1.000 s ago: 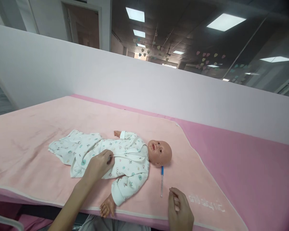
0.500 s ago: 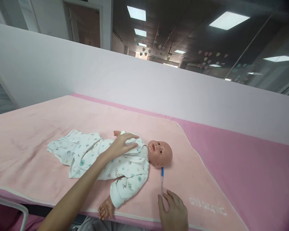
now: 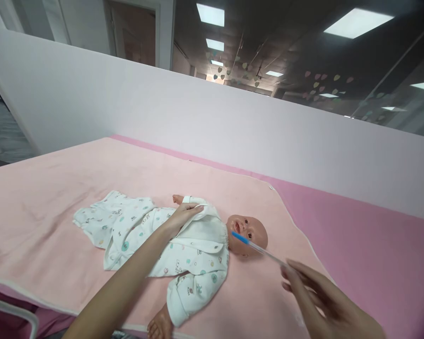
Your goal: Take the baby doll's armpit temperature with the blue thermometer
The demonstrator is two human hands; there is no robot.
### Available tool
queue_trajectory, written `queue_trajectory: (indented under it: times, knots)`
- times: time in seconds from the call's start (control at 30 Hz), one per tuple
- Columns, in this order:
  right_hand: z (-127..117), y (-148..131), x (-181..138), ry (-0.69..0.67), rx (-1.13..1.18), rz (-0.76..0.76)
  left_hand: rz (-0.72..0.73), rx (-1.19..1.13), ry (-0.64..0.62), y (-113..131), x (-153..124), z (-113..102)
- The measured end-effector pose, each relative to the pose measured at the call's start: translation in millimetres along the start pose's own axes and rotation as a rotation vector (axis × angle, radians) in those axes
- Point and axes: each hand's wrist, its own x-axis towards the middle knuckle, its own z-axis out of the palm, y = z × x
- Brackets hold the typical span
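A baby doll lies on its back in a white printed baby suit, its head to the right. My left hand is closed on the front flap of the suit and folds it back, so the plain white inner side shows. Between the fingertips of my right hand is a thin clear stick with a blue end, perhaps a glass thermometer. It is held tilted above the sheet, its blue end in front of the doll's chin. I cannot tell whether it touches the doll.
A pink padded table carries a light pink sheet under the doll. Behind runs a low white wall with dark glass above it. A white metal rail stands at the lower left.
My right hand has picked the clear stick up off the sheet and brought it up to the right. My left hand has closed on the suit's flap and lifted it. The view has shifted slightly.
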Motion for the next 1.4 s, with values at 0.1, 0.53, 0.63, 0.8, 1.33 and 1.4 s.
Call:
queue_trajectory:
  times: [0.1,0.53,0.63,0.8,1.33,1.4]
  knots:
    - [47,-37,22,-0.232,0.05,-0.201,0.014,-0.028,0.008,0,-1,0]
    - [194,-34,21,-0.268,-0.323,-0.43,0.13,0.083,-0.091,8,-8,5]
    - [191,-27,17,-0.163,-0.23,-0.425,0.116,0.057,-0.088,7,-6,3]
    - [187,-21,16,-0.018,-0.171,-0.429,0.143,0.177,0.009,9,-7,8]
    - [191,-21,12,-0.029,-0.19,-0.458,0.285,1.459,0.03,-2,74,-35]
    - [193,-19,12,-0.082,-0.221,-0.433,0.279,1.479,0.055,-14,74,-35]
